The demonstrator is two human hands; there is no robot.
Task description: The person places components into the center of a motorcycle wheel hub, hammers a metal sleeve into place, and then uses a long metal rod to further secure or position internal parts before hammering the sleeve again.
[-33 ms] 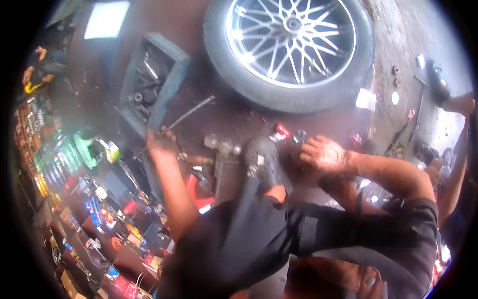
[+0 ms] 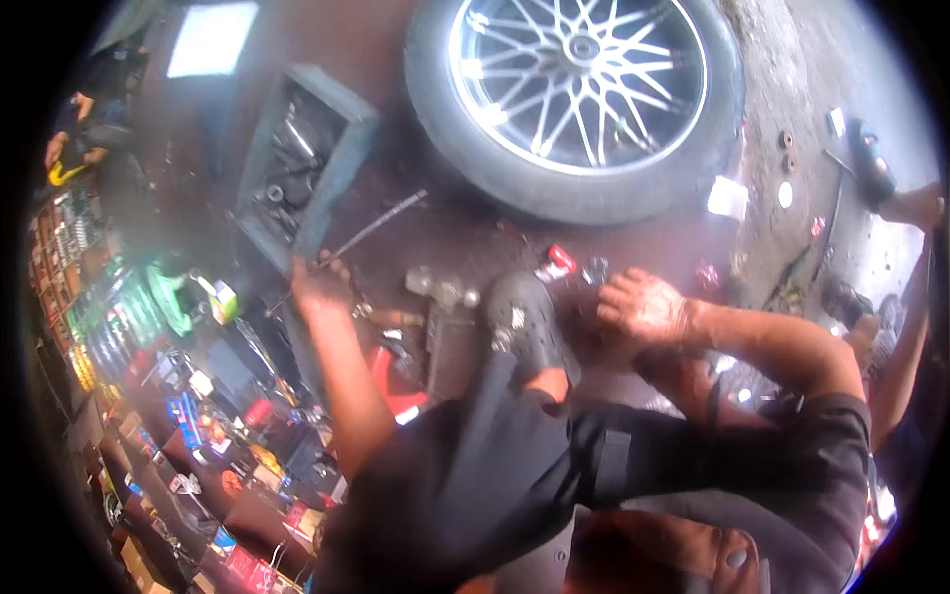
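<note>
My left hand [image 2: 322,287] is closed around a long thin metal rod [image 2: 381,223], which slants up and right past the corner of a grey-blue tool tray [image 2: 351,148]. Metal tools and parts lie inside that tray. My right hand [image 2: 641,305] hangs over my bent right leg, fingers a little apart, with no object seen in it; its fingertips are partly hidden. Ahead lies a wheel, its black tyre [image 2: 584,198] around a silver spoked rim [image 2: 554,148]. Between my hands are a dark clog [image 2: 522,312] on my foot and a metal piece with a rounded end [image 2: 440,287].
Small red packaging [image 2: 561,259] and a white paper [image 2: 727,198] lie near the tyre. Boxes and packaged goods [image 2: 188,421] crowd the left. At the right are another person's arm [image 2: 905,337], a foot [image 2: 910,208] and small round parts [image 2: 787,139].
</note>
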